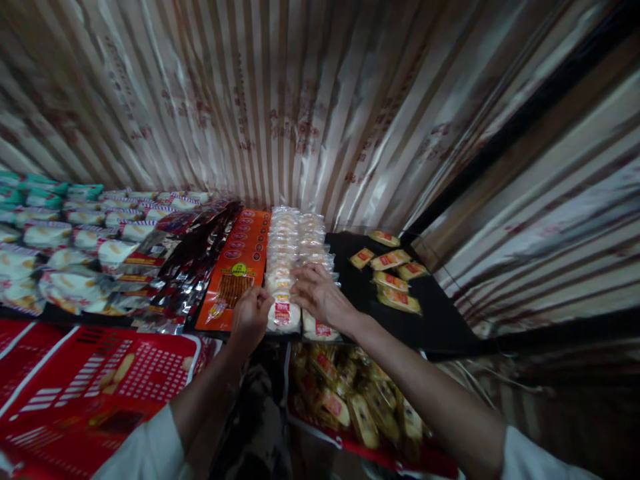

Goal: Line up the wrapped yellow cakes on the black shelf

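Two columns of small clear-wrapped white snack packets (284, 230) with red and yellow labels run front to back on a black tabletop. My left hand (250, 315) is at the left edge of the left column, thumb and fingers pinched on the side of a packet near the front. On the other side, my right hand (323, 297) reaches across the right column, its bent fingers on the same packet's right edge. A front packet (283, 315) with a red label lies just below my fingertips. My right hand covers part of the right column.
An orange snack bag (235, 267) and dark red foil packs (200, 233) lie left, then rows of white packs (83, 237). Yellow packets (393, 280) lie right. Below are red baskets (115, 373), one holding yellow packets (363, 413). A striped curtain (250, 100) hangs behind.
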Tool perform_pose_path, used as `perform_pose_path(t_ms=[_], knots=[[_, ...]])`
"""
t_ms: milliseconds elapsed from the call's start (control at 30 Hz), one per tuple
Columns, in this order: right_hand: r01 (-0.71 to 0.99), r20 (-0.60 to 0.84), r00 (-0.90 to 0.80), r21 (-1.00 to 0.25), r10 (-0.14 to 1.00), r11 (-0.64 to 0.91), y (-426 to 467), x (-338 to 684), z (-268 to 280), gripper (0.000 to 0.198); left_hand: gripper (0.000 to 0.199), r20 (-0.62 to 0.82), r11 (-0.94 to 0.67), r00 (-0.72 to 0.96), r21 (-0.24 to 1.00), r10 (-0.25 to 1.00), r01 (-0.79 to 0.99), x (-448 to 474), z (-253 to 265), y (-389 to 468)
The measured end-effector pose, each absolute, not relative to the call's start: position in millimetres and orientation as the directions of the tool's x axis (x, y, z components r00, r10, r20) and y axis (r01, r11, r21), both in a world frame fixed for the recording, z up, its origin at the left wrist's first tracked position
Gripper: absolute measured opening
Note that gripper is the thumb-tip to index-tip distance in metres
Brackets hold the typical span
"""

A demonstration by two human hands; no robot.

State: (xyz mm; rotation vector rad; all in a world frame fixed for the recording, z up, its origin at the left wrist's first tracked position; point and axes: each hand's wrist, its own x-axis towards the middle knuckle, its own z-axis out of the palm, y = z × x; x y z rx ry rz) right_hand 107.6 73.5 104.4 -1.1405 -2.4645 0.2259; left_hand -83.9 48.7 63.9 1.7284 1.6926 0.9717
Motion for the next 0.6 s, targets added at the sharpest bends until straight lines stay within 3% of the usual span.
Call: perform_pose_path(t_ms=[167,367,500,600], knots=[[0.704,0.330,-0.535,-0.334,0.778,0.626,71.6,108.9,100.2,0.010,0.010,0.217,-0.135,-0.047,0.750,0.975,0.647,-80.2,62.7,50.3],[0.665,0.383,-0.531,-0.365,0.756,0.652,72.7,112.7,105.3,0.014,0.013,0.138,-0.080,-0.023,0.691,0.990,0.719,-85.1,81.1,55.0],[0.662,0.507,-0.395,-0.421,0.766,0.620,95.0,127.6,106.2,0.017,0.017,0.172,-0.077,-0.039,0.616,0.984,0.784,-83.1,112.3,79.5],[0.690,0.557,-0.229,-0.486,0.799,0.537,125.7,144.2,106.1,0.023,0.017,0.208,-0.141,0.007,0.639,0.978,0.756,-69.7,131.4,113.4]])
